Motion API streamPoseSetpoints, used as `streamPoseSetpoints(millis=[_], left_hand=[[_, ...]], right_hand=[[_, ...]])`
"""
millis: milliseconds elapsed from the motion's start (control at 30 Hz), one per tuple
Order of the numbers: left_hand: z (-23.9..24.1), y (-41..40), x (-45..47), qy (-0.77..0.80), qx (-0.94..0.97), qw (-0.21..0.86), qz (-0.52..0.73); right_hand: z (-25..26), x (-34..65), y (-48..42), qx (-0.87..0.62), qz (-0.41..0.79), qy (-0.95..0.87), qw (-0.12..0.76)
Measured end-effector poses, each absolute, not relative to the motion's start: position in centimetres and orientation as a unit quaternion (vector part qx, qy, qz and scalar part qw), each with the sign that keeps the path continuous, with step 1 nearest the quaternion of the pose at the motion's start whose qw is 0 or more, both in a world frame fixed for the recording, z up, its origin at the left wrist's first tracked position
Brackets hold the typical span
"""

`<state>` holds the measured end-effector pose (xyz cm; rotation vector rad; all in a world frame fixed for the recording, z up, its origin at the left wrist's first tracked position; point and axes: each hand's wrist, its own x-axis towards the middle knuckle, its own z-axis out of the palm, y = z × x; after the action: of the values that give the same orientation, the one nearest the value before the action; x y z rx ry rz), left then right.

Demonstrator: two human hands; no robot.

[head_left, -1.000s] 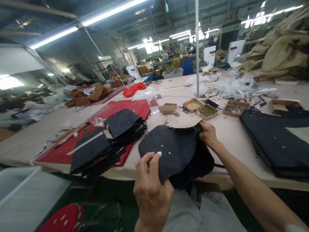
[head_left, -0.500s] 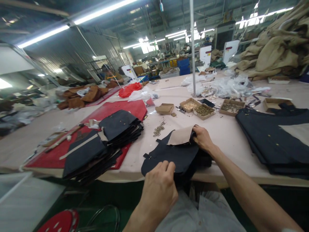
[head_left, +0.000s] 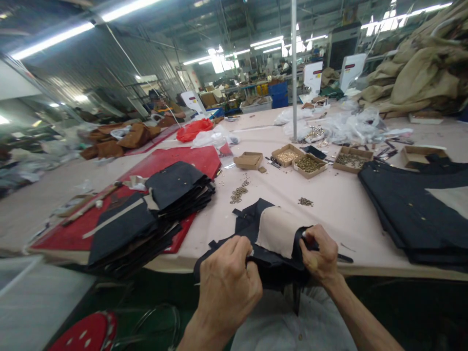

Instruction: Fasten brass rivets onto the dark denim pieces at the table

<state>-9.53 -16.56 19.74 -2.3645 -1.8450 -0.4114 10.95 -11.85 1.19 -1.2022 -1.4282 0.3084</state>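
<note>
A dark fabric piece (head_left: 250,219) with small tabs on its left edge lies at the table's front edge, partly folded. A beige panel (head_left: 276,231) shows on top of it. My left hand (head_left: 230,278) is closed on the near left edge of the dark fabric. Pinched between the fingers of my right hand (head_left: 320,253) is the fabric's right edge, beside the beige panel. The part of the fabric under my hands is bunched and partly hidden. Past the fabric lies a small heap of metal bits (head_left: 305,201).
Dark fabric pieces are stacked at left (head_left: 177,187) on a red board (head_left: 193,156) and at right (head_left: 398,195). Small cardboard boxes (head_left: 310,165) of metal fittings stand ahead, near an upright pole (head_left: 294,73). Metal rings (head_left: 239,192) lie loose. A red stool (head_left: 86,334) stands lower left.
My right hand has come down and nearer with the fabric's right edge, uncovering the small metal heap. My left hand has shifted slightly left. The fabric is now more bunched and closer to me.
</note>
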Motion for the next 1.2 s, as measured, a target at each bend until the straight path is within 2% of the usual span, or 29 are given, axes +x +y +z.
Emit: streamPoseSetpoints(millis=[167, 300, 467, 600, 667, 733, 900, 1200], left_hand=[[19.3, -16.3, -9.0, -0.617, -0.78, 0.01, -0.102], [19.7, -16.6, -8.7, -0.562, -0.823, -0.081, -0.013], [19.5, -16.4, -7.9, -0.365, -0.916, -0.161, 0.033], [17.2, -15.4, -7.2, -0.157, -0.967, -0.191, 0.067], [15.4, -14.6, -6.8, -0.119, -0.97, -0.189, 0.095], [13.6, -13.6, -6.4, -0.148, -0.971, -0.154, 0.108], [10.4, -9.8, -5.9, -0.345, -0.929, -0.061, 0.122], [7.1, -5.8, -7.4, -0.498, -0.855, -0.112, 0.09]], right_hand=[[-0.4, 11.6, -11.8, -0.574, 0.297, -0.641, 0.415], [-0.5, 12.5, -9.4, -0.59, 0.416, -0.597, 0.352], [-1.0, 12.2, -6.9, -0.59, 0.552, -0.516, 0.284], [-1.4, 11.5, -5.5, -0.606, 0.576, -0.493, 0.242], [-1.5, 11.3, -5.2, -0.612, 0.575, -0.49, 0.233], [-1.6, 11.3, -5.1, -0.618, 0.579, -0.482, 0.226], [-1.5, 11.5, -5.0, -0.624, 0.612, -0.441, 0.204], [-1.7, 12.3, -5.2, -0.599, 0.651, -0.419, 0.203]])
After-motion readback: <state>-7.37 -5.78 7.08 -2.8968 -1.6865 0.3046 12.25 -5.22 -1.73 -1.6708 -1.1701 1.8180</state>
